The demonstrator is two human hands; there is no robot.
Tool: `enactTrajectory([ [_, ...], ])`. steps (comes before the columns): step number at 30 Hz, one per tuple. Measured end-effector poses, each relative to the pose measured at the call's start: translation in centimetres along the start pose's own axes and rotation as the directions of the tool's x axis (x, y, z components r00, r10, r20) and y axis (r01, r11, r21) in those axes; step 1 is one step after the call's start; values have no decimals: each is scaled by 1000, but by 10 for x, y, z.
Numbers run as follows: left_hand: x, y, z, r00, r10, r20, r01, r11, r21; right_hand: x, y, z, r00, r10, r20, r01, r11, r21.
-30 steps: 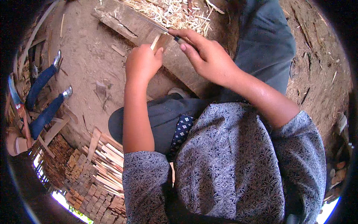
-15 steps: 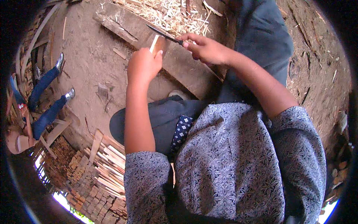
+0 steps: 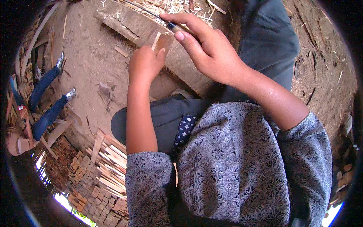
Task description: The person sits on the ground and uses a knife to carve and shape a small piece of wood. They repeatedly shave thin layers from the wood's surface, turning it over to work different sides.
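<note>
My left hand is closed around a small flat piece of wood, pale along one edge and brown on its face. Under it lies a thick wooden plank; whether the piece rests on the plank, I cannot tell. My right hand grips a knife by its handle, with the index finger stretched along toward the blade. The thin dark blade points up and to the left, apart from the wood piece in this view. The palm hides part of the handle.
Pale wood shavings heap beyond the plank. At the left, a person in blue jeans sits near slats. Stacked wood blocks and pale sticks lie at lower left. My dark-trousered leg stretches forward at the right.
My right hand has lifted toward me with the knife, and the blade has moved away from the wood piece. The left hand and its piece have hardly moved.
</note>
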State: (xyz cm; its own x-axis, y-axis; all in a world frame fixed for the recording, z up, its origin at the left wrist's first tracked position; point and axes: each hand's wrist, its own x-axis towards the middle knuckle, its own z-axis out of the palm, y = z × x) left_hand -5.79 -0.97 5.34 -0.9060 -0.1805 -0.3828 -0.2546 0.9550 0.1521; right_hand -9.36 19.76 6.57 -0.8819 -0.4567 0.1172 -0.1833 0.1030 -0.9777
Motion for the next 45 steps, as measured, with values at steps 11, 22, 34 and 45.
enactTrajectory([
  [11,6,14,2,1000,-7,10,7,1000,12,-18,125,-1,900,397,180,-357,908,-219],
  [22,0,17,-1,1000,-5,21,5,1000,20,-16,83,5,906,346,246,-256,908,-332],
  [34,0,14,-2,998,-57,15,57,998,21,6,85,-14,603,579,549,-736,669,104],
  [45,-4,13,-1,1000,-16,8,16,1000,17,-8,50,2,958,178,224,-141,975,-174],
])
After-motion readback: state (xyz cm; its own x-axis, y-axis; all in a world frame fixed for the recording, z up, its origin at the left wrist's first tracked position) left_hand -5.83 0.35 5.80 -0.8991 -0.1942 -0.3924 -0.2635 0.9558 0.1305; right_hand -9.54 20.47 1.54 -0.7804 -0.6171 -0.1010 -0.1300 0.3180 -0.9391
